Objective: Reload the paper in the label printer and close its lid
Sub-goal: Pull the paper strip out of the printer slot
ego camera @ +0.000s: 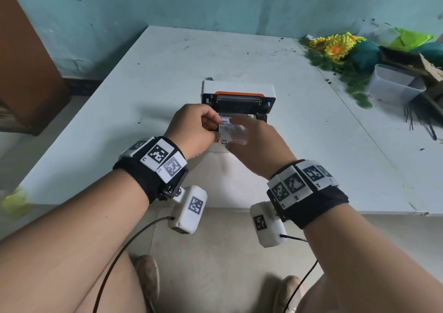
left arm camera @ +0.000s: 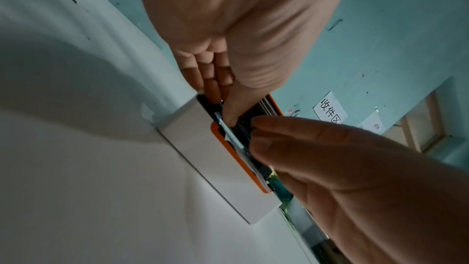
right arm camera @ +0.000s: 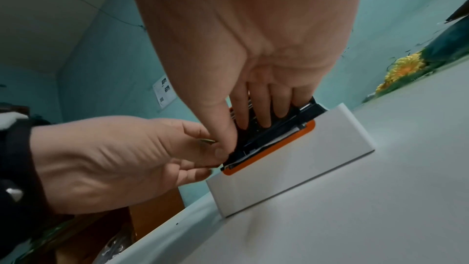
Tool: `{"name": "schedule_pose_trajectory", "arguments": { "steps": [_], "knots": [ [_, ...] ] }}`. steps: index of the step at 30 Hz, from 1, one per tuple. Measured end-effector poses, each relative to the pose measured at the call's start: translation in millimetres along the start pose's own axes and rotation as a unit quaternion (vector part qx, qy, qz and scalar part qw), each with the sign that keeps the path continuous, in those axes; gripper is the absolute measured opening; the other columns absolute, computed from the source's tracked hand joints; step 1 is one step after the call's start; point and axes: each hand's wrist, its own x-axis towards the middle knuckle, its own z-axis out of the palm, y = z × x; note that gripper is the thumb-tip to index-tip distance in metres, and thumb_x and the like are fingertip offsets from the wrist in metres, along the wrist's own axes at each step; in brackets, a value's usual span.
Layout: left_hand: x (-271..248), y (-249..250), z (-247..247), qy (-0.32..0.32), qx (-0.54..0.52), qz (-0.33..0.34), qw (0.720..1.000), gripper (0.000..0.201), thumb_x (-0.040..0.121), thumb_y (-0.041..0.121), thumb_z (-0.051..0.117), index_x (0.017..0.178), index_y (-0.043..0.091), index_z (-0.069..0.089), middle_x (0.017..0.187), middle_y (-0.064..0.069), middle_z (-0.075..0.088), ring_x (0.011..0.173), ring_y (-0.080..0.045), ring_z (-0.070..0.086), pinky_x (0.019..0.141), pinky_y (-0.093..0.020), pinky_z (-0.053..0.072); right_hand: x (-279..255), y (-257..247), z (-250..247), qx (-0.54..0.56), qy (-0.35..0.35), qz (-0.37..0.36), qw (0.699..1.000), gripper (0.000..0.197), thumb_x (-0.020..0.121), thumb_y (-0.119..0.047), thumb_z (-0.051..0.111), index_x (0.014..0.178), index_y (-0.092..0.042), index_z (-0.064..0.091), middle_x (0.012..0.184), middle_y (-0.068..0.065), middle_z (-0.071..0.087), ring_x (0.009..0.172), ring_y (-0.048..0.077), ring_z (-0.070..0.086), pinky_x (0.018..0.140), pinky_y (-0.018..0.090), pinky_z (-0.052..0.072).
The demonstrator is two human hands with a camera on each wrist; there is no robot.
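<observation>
A: Where is the printer (ego camera: pixel 238 90)?

B: Middle of the frame in the head view, on the white tabletop (ego camera: pixel 143 78). Its lid (ego camera: pixel 237 86) is up, standing at the far side with an orange strip along its edge.

A: And the paper (ego camera: pixel 231 130)?

B: A white printed sheet lying over the open printer, right between the two hands. Its print is too blurred to read.

A: What is the left hand (ego camera: pixel 194 129) doing?

B: Its fingers are curled, and thumb and fingertips pinch the left edge of the paper. The left wrist view shows the thumb pressed against a thin white sheet edge at the opening.

A: The right hand (ego camera: pixel 254 145)?

B: Fingers nearly straight and spread, reaching over the paper into the open printer. In the right wrist view the fingertips (right arm camera: pixel 264 121) rest on the dark inside parts, with the thumb down at the left end of the opening, touching the left hand's fingers.

A: Anything else on the tabletop?

B: At the upper right of the frame, yellow artificial flowers (ego camera: pixel 335 46), a clear plastic box (ego camera: pixel 393 85), and pieces of cardboard.
</observation>
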Motion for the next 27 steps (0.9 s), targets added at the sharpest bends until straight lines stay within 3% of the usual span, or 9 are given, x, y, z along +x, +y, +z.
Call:
{"name": "schedule_pose_trajectory", "arguments": {
  "steps": [5, 8, 14, 17, 18, 20, 22, 24, 27],
  "knots": [
    [0.2, 5.8, 6.2, -0.012, 0.023, 0.031, 0.999, 0.028, 0.081, 0.006, 0.087, 0.091, 0.028, 0.072, 0.097, 0.004, 0.077, 0.089, -0.011, 0.071, 0.084, -0.021, 0.056, -1.9, -1.3, 5.0, -0.116, -0.052, -0.013, 0.992, 0.056, 0.097, -0.01, 0.069, 0.15, -0.027, 0.058, 0.145, -0.002, 0.067, 0.136, 0.023, 0.059, 0.12, 0.038, 0.041],
    [0.3, 7.0, 9.1, -0.013, 0.036, 0.029, 0.999, 0.02, 0.084, 0.022, 0.088, 0.092, 0.031, 0.072, 0.099, 0.004, 0.077, 0.091, -0.012, 0.071, 0.08, -0.021, 0.056, -4.7, -3.7, 4.9, -0.17, -0.029, -0.012, 0.985, 0.06, 0.098, -0.003, 0.059, 0.145, -0.04, 0.061, 0.14, -0.005, 0.069, 0.131, 0.024, 0.062, 0.11, 0.038, 0.046],
    [0.2, 9.6, 8.7, -0.04, 0.028, 0.01, 0.999, 0.026, 0.084, 0.038, 0.089, 0.104, 0.023, 0.079, 0.102, 0.003, 0.078, 0.097, -0.014, 0.072, 0.086, -0.029, 0.057, 3.2, 4.3, 6.2, -0.143, 0.002, 0.003, 0.99, 0.048, 0.1, -0.01, 0.054, 0.127, -0.043, 0.074, 0.111, 0.001, 0.079, 0.105, 0.03, 0.07, 0.079, 0.035, 0.054],
    [-1.4, 10.7, 9.0, -0.064, 0.025, 0.008, 0.998, 0.02, 0.09, 0.038, 0.082, 0.102, 0.023, 0.079, 0.095, 0.004, 0.077, 0.084, -0.013, 0.069, 0.073, -0.028, 0.051, 3.7, 7.5, 6.2, -0.125, 0.009, -0.01, 0.992, 0.039, 0.103, -0.013, 0.054, 0.123, -0.037, 0.077, 0.109, 0.003, 0.08, 0.103, 0.031, 0.07, 0.082, 0.04, 0.06],
    [-3.2, 13.4, 8.5, -0.07, 0.031, 0.012, 0.997, 0.014, 0.095, 0.034, 0.074, 0.102, 0.023, 0.079, 0.093, 0.002, 0.077, 0.079, -0.015, 0.068, 0.07, -0.029, 0.048, 2.8, 7.6, 5.5, -0.118, 0.016, -0.013, 0.993, 0.037, 0.104, -0.014, 0.054, 0.124, -0.035, 0.078, 0.113, 0.003, 0.08, 0.106, 0.031, 0.071, 0.085, 0.042, 0.061],
    [-4.1, 18.0, 6.6, -0.079, 0.027, 0.009, 0.996, 0.031, 0.098, 0.025, 0.048, 0.104, 0.024, 0.079, 0.098, -0.009, 0.079, 0.084, -0.03, 0.071, 0.07, -0.04, 0.05, 1.5, 8.5, 3.0, -0.104, 0.029, -0.02, 0.994, 0.035, 0.107, -0.017, 0.054, 0.129, -0.032, 0.077, 0.121, 0.003, 0.08, 0.111, 0.031, 0.071, 0.09, 0.043, 0.06],
    [-3.7, 20.9, 3.8, -0.082, 0.013, -0.007, 0.997, 0.043, 0.1, 0.014, 0.037, 0.109, 0.019, 0.079, 0.093, -0.005, 0.075, 0.076, -0.017, 0.072, 0.062, -0.027, 0.048, 1.6, 10.6, 1.2, -0.111, 0.032, -0.03, 0.993, 0.033, 0.109, -0.017, 0.051, 0.128, -0.029, 0.076, 0.111, 0.005, 0.079, 0.105, 0.033, 0.071, 0.08, 0.039, 0.056],
    [-3.6, 22.7, 2.3, -0.077, 0.016, -0.017, 0.997, 0.044, 0.104, 0.007, 0.035, 0.114, 0.014, 0.078, 0.081, 0.009, 0.063, 0.053, 0.001, 0.054, 0.048, -0.016, 0.036, 1.3, 11.9, -0.8, -0.129, 0.028, -0.035, 0.991, 0.029, 0.108, -0.014, 0.05, 0.114, -0.025, 0.076, 0.088, 0.007, 0.07, 0.091, 0.037, 0.068, 0.067, 0.034, 0.043],
    [-5.1, 25.8, 2.3, -0.069, 0.016, -0.015, 0.997, 0.037, 0.106, 0.011, 0.038, 0.109, 0.016, 0.074, 0.077, 0.012, 0.059, 0.062, -0.002, 0.048, 0.055, -0.022, 0.035, 0.4, 12.4, -5.8, -0.123, 0.033, -0.031, 0.991, 0.027, 0.106, -0.009, 0.049, 0.101, -0.025, 0.07, 0.082, 0.006, 0.06, 0.083, 0.036, 0.06, 0.066, 0.033, 0.036]
  ]
}}
